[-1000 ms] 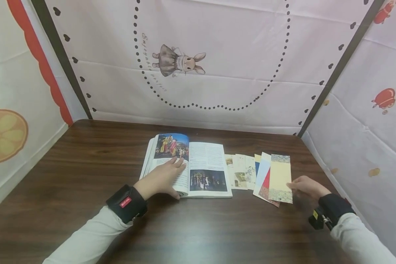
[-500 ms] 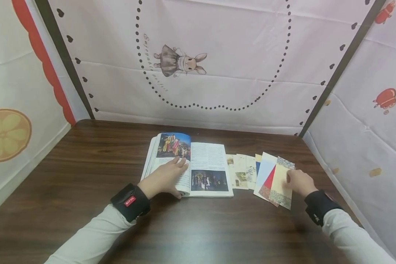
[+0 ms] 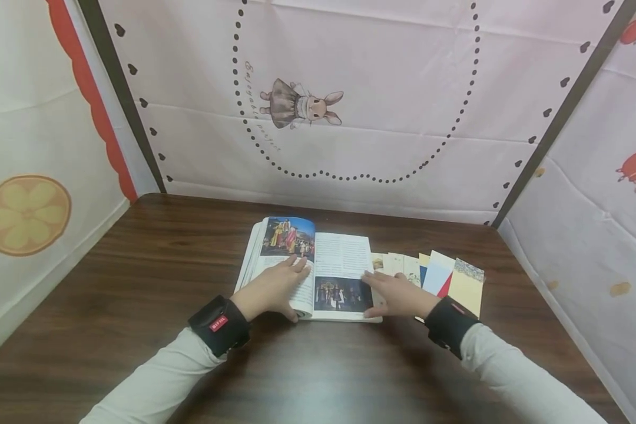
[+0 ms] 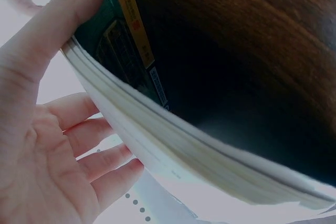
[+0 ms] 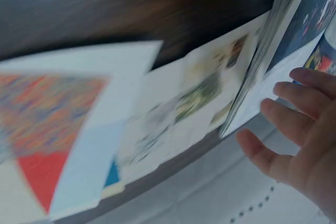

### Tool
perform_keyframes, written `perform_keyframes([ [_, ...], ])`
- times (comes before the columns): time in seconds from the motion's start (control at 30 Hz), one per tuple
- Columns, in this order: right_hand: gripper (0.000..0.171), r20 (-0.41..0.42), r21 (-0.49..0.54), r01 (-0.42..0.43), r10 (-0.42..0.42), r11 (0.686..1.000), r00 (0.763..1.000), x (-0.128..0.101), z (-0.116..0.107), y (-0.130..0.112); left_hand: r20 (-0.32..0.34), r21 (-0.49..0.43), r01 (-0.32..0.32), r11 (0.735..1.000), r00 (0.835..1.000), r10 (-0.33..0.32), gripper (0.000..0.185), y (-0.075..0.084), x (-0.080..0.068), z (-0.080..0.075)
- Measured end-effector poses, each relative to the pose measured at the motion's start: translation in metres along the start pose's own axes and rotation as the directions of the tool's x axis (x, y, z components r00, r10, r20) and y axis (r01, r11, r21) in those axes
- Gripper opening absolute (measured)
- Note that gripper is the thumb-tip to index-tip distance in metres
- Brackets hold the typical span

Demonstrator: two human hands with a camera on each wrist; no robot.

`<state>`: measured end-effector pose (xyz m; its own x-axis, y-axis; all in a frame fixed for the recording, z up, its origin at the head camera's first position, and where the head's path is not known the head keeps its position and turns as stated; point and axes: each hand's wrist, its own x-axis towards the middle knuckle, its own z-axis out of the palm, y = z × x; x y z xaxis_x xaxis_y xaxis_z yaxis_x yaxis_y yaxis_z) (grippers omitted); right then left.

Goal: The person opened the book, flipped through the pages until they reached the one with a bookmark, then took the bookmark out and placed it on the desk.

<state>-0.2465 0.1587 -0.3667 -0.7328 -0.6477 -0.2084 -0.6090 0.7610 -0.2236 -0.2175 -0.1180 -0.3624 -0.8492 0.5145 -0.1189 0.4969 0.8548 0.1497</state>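
Dark wood-grain worktop [image 3: 138, 282], fabric screens on three sides. An open book [image 3: 318, 265] lies near the middle, spine running away from the person, colour photos on both pages.

Left hand [image 3: 272, 288] lies flat on the left page, fingers straight, thumb hooked under the near edge; the left wrist view shows the page block [image 4: 173, 150] lifted slightly off the worktop, with the thumb against the cover. Right hand [image 3: 397, 294] rests open on the outer edge of the right page, fingers spread and relaxed, gripping nothing.

Just beside the book on the right, a fanned row of paper cards [image 3: 445, 277] lies flat, overlapping: pale illustrated ones nearest the book, then blue, a white one with a red wedge, and a cream one with a patterned top. The right wrist view is blurred, but the nearest card appears to touch or tuck under the book's edge.

Risks, as a judgement: the right wrist lies over the fan, so a sideways drag could scatter the cards. The lifted left half could flop shut if the thumb slips.

No containers in view.
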Motion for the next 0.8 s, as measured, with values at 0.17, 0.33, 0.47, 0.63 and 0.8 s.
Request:
perform_keyframes([
  [0.17, 0.094, 0.105, -0.019, -0.016, 0.018, 1.0, 0.994, 0.012, 0.006, -0.01, -0.007, 0.0, -0.002, 1.0, 1.0, 0.002, 0.104, 0.001, 0.0, -0.001],
  [0.33, 0.093, 0.14, -0.064, -0.028, 0.036, 0.998, 0.989, 0.017, 0.007, -0.011, -0.002, 0.006, 0.002, 1.0, 1.0, -0.002, 0.103, 0.001, 0.001, 0.0],
  [0.47, 0.09, 0.169, -0.037, -0.024, 0.029, 0.999, 0.985, 0.019, 0.002, -0.006, -0.003, 0.007, -0.005, 1.0, 1.0, 0.005, 0.104, 0.0, 0.003, 0.0],
  [0.63, 0.06, 0.155, -0.056, 0.05, -0.04, 0.997, 0.987, 0.018, -0.007, -0.003, 0.001, 0.002, -0.017, 1.0, 1.0, 0.017, 0.106, 0.0, 0.003, 0.001],
  [0.8, 0.016, -0.108, -0.209, 0.182, -0.208, 0.961, 0.972, 0.018, -0.016, -0.01, -0.004, -0.035, -0.003, 0.999, 1.0, 0.003, 0.105, 0.003, 0.0, 0.0],
])
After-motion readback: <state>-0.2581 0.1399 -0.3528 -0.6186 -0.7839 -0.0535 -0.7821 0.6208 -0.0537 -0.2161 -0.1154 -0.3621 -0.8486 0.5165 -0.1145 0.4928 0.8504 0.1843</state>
